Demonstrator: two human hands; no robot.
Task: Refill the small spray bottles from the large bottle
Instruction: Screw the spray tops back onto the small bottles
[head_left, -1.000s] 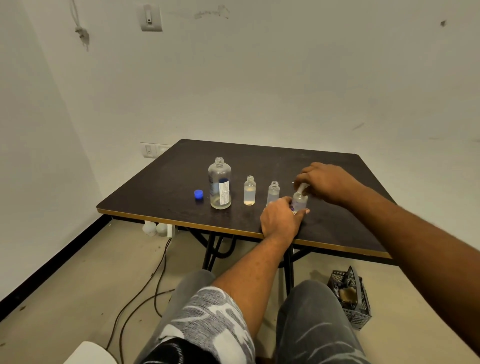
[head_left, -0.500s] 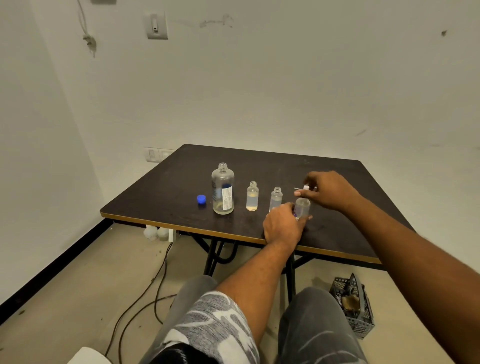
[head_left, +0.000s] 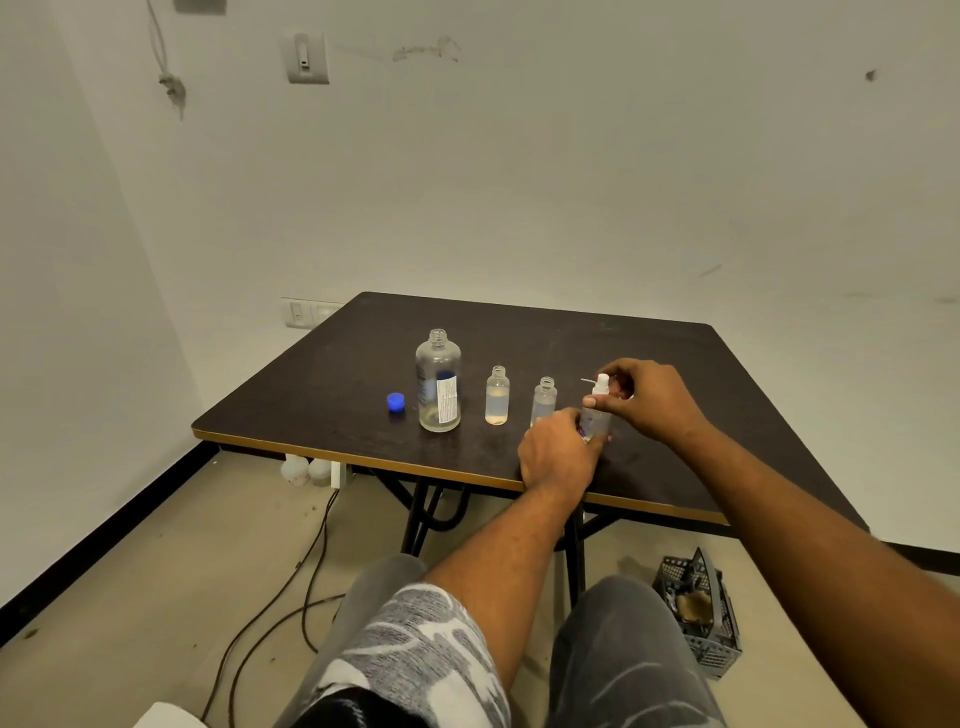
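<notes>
The large clear bottle (head_left: 438, 387) stands uncapped on the dark table (head_left: 519, 332), with little liquid at its bottom. Its blue cap (head_left: 396, 402) lies just to its left. Two small open bottles (head_left: 497, 395) (head_left: 543, 399) stand in a row to its right; the first is about half full. My left hand (head_left: 558, 452) grips the body of a third small bottle (head_left: 597, 421) at the right end of the row. My right hand (head_left: 644, 397) pinches the white spray head (head_left: 601, 383) at that bottle's neck.
A grey plastic crate (head_left: 698, 613) sits on the floor under the table's right side. Cables (head_left: 291, 587) trail across the floor at left, with white plugs below the table edge. My knees are close to the table's near edge (head_left: 363, 462).
My right hand shifted from covering the third bottle's top to pinching the spray head, which now shows above the neck. The left hand kept its hold on the bottle. The camera tilted slightly.
</notes>
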